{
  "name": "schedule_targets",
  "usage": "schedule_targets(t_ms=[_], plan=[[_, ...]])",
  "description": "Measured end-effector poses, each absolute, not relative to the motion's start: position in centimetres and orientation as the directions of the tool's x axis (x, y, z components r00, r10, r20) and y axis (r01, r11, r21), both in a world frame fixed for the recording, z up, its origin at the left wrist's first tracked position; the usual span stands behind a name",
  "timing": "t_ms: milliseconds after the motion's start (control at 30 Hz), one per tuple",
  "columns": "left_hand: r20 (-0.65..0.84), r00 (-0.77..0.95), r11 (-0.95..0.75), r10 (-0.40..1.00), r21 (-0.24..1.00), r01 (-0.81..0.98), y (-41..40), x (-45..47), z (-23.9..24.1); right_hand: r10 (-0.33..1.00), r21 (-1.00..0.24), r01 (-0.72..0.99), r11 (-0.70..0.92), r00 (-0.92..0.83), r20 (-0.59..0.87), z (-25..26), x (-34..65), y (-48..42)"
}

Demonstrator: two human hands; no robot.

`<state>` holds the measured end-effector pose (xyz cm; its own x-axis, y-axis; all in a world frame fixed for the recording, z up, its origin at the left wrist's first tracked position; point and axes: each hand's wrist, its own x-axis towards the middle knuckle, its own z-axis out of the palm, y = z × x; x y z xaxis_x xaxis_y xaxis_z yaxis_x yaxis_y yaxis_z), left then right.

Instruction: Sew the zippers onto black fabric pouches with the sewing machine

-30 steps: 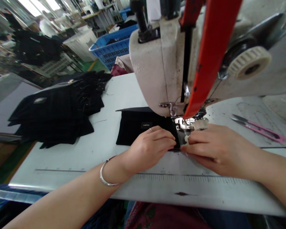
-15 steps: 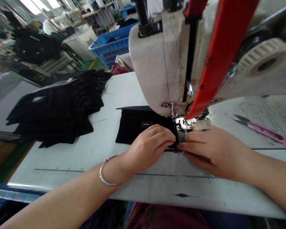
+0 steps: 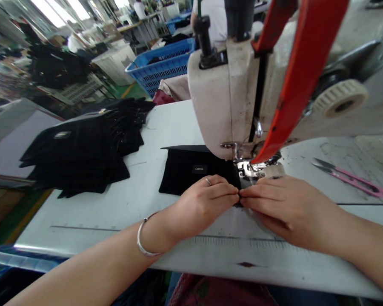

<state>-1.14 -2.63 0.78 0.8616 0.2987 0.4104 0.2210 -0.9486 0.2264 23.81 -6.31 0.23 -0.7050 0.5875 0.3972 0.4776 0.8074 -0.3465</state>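
A black fabric piece (image 3: 181,172) with a small label lies flat on the sewing table, its right edge at the presser foot (image 3: 247,168) of the sewing machine (image 3: 210,93). My left hand (image 3: 207,202), with a ring and a bracelet, pinches the fabric's near right corner. From the other side, my right hand (image 3: 281,208) closes on the same corner, just in front of the presser foot. The fingertips of both hands meet there and hide the corner itself.
Black sewn pieces (image 3: 83,148) are stacked at the left of the table. Pink-handled thread snips (image 3: 354,178) lie at the right. A blue basket (image 3: 162,63) stands behind the table. A red lever (image 3: 293,85) crosses the machine's front. A ruler scale runs along the near edge.
My left fingers have slid slightly right along the fabric and now meet my right fingertips at its corner. The view has shifted a little; the fabric stays under the machine.
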Motion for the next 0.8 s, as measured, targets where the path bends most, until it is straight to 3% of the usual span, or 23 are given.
schedule_targets(t_ms=[300, 533, 800], plan=[[0.399, 0.892, -0.977, 0.212, 0.091, 0.191, -1.9, -1.5, 1.3, 0.615, -0.295, 0.541, 0.788, -0.666, 0.421, 0.0, 23.3, -6.2], [0.369, 0.895, -0.968, 0.249, 0.111, 0.224, 0.1, -1.1, 0.9, 0.697, -0.239, 0.661, 0.712, -0.622, 0.357, 0.1, 23.0, -5.7], [0.447, 0.848, -0.958, 0.283, 0.080, 0.277, 1.8, -0.9, 0.0, 0.742, -0.201, 0.727, 0.657, -0.576, 0.342, -0.2, 22.6, -4.7]])
